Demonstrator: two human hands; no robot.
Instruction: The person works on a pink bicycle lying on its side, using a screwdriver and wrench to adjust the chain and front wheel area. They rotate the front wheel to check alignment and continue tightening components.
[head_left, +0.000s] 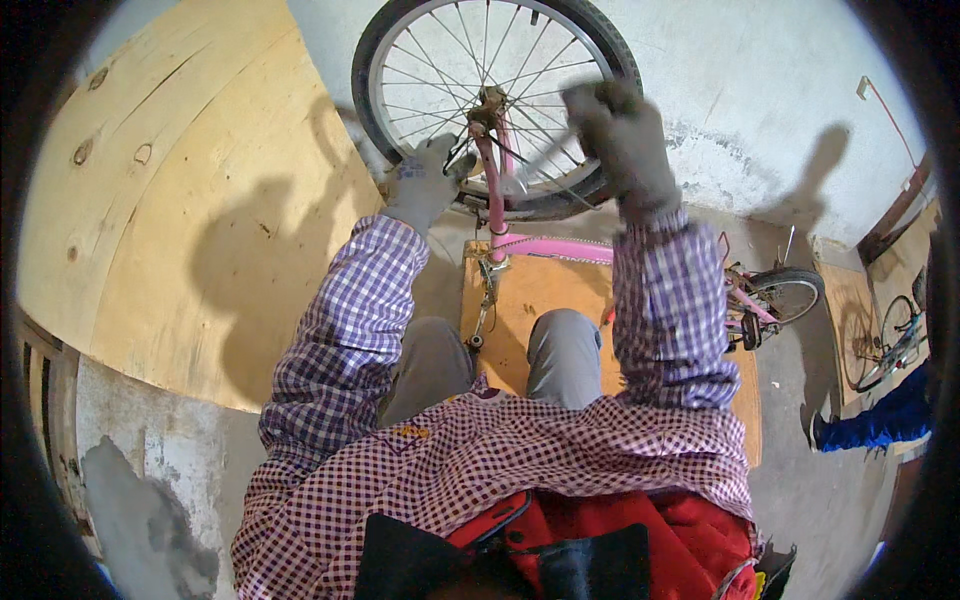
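A pink bicycle stands before me with its spoked wheel (430, 75) at the top and its pink fork (493, 180) running down from the hub. My left hand (425, 180), in a grey glove, curls its fingers over the tyre and rim just left of the fork. To the right of the fork, my gloved right hand (625, 145) is raised and blurred by motion. It is closed on a silver metal tool (545, 155), whose end points down-left toward the fork. Blur hides the tool's exact kind. The pink frame tube (560, 247) extends right, behind my right forearm.
A wooden board (540, 300) lies below the frame, in front of my knees. Plywood (200, 200) leans on the left, near the wheel. The bicycle's other wheel (790, 295) is at the right. Farther right are another bicycle (885, 350) and a person's blue-clothed limb (880, 410).
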